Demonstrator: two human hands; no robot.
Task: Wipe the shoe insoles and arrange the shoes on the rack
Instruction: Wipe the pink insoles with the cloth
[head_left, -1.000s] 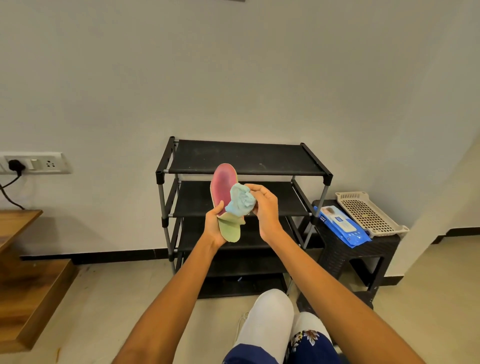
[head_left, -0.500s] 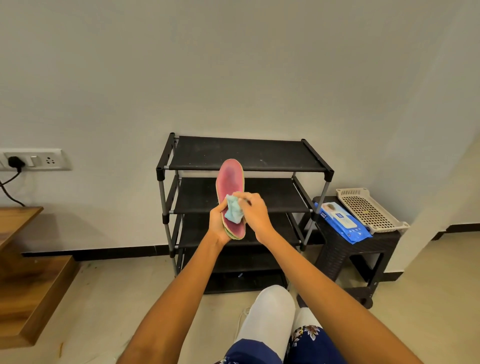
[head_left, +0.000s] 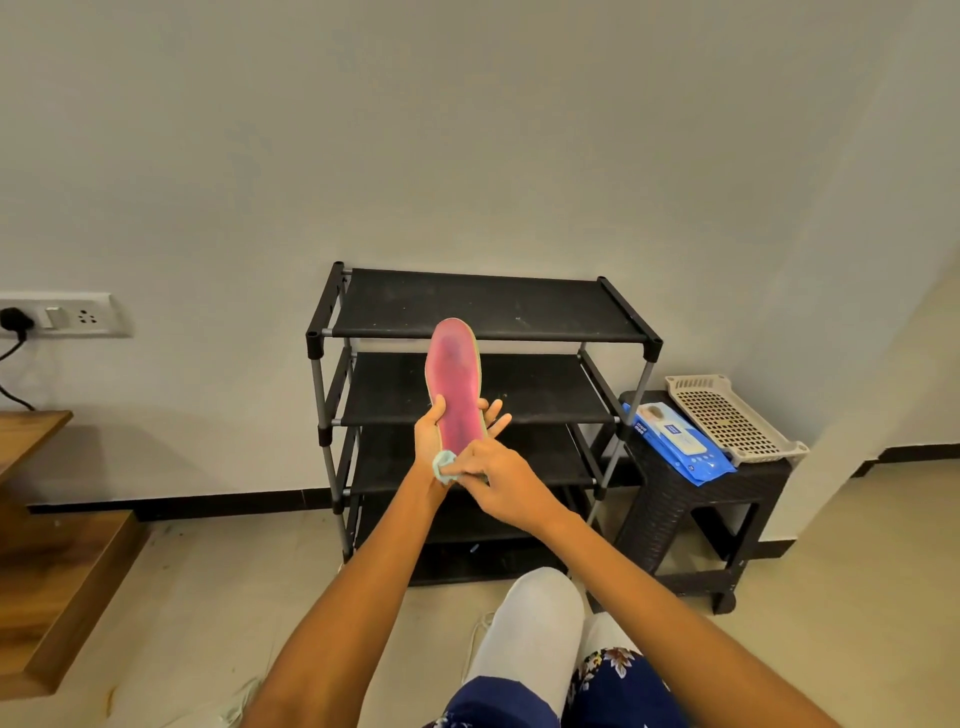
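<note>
A pink insole (head_left: 454, 384) with a pale green edge stands nearly upright in front of the black shoe rack (head_left: 483, 306). My left hand (head_left: 434, 434) holds it from behind, thumb on its left edge and fingertips showing past its right edge. My right hand (head_left: 493, 478) pinches a small light-blue wipe (head_left: 444, 466) and presses it against the insole's lower heel end. The rack's shelves carry no shoes. A white shoe (head_left: 223, 714) shows partly at the bottom edge, beside my left forearm.
A dark wicker stool (head_left: 675, 499) right of the rack carries a blue pack of wipes (head_left: 675, 441) and a beige perforated tray (head_left: 727, 415). Wooden steps (head_left: 52, 561) rise at the left under a wall socket (head_left: 62, 314). My knees (head_left: 535, 623) are at the bottom centre.
My right hand slid the wipe down the insole from its middle to the heel end. The insole turned more upright, showing its full pink face.
</note>
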